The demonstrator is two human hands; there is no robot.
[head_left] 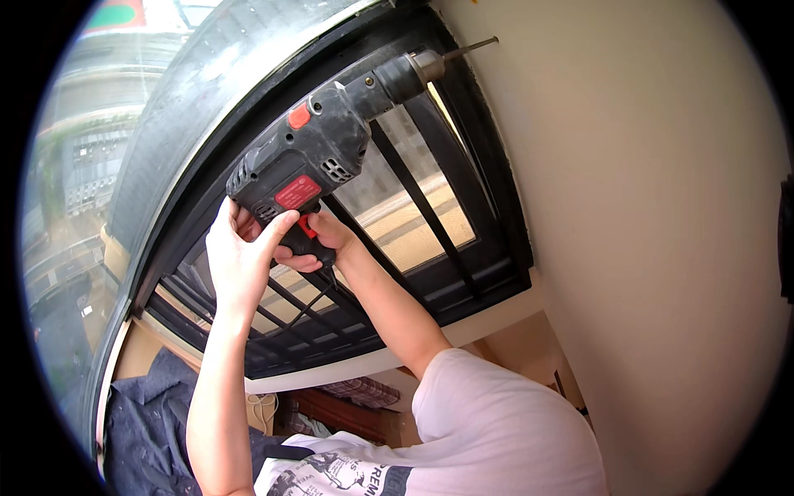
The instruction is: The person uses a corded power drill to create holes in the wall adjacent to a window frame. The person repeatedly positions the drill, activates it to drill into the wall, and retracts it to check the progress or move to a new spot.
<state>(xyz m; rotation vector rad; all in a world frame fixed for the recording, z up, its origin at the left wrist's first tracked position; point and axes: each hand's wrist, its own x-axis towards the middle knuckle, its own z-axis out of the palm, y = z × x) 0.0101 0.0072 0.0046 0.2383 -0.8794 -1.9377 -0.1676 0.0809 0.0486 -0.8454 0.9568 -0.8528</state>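
A dark grey power drill [310,149] with red parts is held up in front of me, tilted, its chuck [422,70] toward the upper right. The long thin bit [471,48] reaches to the pale wall, its tip at a small dark mark. My right hand [322,240] wraps round the drill's handle beside the red trigger [308,225]. Against the rear of the drill's body presses my left hand [244,244], thumb on the near side and fingers partly hidden behind it. A black cord [310,306] hangs below the handle.
Behind the drill is a black window frame with bars [413,198]. The plain wall [628,207] fills the right side. Glass [91,207] at the left shows buildings far below. Dark cloth [153,422] lies at lower left; a room with brown furniture [347,413] shows beneath the bars.
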